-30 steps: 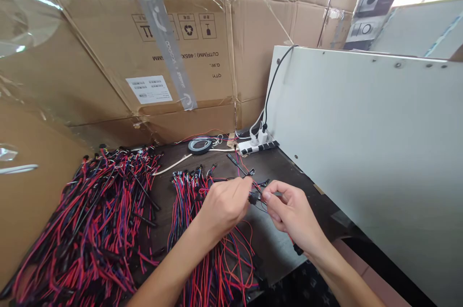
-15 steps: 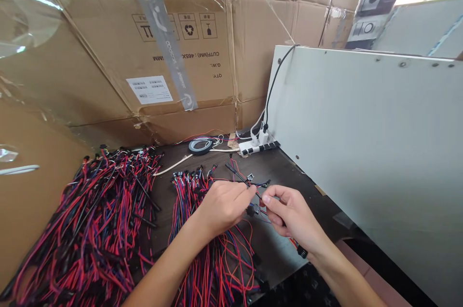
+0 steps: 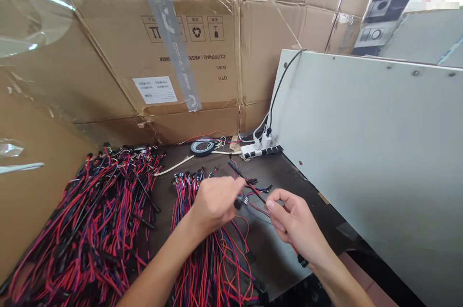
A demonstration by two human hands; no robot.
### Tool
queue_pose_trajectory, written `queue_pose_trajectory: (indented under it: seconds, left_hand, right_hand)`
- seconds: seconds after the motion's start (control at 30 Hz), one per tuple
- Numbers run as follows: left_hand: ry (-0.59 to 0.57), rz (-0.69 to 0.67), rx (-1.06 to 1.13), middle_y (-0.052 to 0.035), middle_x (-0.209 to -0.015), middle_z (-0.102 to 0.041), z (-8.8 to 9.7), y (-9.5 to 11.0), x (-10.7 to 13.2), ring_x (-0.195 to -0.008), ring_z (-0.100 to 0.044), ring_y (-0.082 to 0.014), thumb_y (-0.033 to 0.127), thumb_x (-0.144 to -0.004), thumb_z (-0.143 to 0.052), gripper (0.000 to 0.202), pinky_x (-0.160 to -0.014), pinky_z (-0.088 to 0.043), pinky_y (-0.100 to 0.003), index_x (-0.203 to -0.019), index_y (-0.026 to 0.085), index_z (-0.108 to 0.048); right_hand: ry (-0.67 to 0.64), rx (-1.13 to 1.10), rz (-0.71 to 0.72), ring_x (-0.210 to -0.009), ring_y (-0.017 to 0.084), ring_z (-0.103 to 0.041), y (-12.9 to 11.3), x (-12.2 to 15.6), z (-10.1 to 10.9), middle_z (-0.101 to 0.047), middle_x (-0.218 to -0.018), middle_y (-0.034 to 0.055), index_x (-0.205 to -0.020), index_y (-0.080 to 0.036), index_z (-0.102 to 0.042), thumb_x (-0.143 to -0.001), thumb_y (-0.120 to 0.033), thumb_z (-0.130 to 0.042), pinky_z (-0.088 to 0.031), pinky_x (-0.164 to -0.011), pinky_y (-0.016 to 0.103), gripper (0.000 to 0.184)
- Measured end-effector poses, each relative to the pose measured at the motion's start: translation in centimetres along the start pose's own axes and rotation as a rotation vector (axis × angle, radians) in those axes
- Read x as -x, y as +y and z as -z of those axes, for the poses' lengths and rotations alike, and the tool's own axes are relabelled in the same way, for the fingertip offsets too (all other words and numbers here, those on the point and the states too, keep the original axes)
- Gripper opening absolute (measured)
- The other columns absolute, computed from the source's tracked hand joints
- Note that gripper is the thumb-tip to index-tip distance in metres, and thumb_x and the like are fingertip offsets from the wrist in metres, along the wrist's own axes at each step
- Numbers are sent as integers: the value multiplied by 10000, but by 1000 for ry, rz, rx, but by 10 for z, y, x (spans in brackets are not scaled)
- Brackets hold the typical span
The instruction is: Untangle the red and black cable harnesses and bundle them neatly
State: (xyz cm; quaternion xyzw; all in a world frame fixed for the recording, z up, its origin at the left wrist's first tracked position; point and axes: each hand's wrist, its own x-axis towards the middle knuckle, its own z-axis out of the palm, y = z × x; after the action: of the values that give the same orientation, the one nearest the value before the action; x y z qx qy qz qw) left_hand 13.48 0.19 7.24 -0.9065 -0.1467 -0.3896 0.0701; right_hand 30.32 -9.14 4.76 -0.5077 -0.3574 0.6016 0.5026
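Note:
My left hand (image 3: 213, 203) pinches a small black connector (image 3: 240, 201) at the end of a wire harness. My right hand (image 3: 294, 220) grips a thin black-sleeved stretch of the same harness (image 3: 253, 188), and a black plug (image 3: 303, 261) dangles below that hand. Beneath my left wrist lies a bundle of red, blue and black harnesses (image 3: 213, 254). A much larger heap of red and black wires (image 3: 83, 220) fills the left of the dark tabletop (image 3: 278, 244).
A white power strip (image 3: 262, 151) with plugged-in cables and a roll of black tape (image 3: 202, 147) stand at the back of the table. A white panel (image 3: 361, 152) walls the right side, and flattened cardboard (image 3: 144, 56) covers the back and left.
My left hand has drawn back to the left with the black connector, separating from my right hand. My right hand has shifted slightly down and right. The view has tilted slightly.

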Motion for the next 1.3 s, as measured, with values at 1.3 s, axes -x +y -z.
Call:
queue_pose_trajectory:
  seconds: [1.3]
  left_hand:
    - [-144, 876, 455, 20, -632, -619, -5, -1, -7, -580, -478, -117, 212, -794, -513, 157, -598, -364, -244, -753, 169, -658]
  right_hand:
    - [-316, 457, 154, -541, 87, -473, 18, -3, 22, -633, -782, 29, -858, -185, -425, -919, -267, -391, -345, -503, 212, 108]
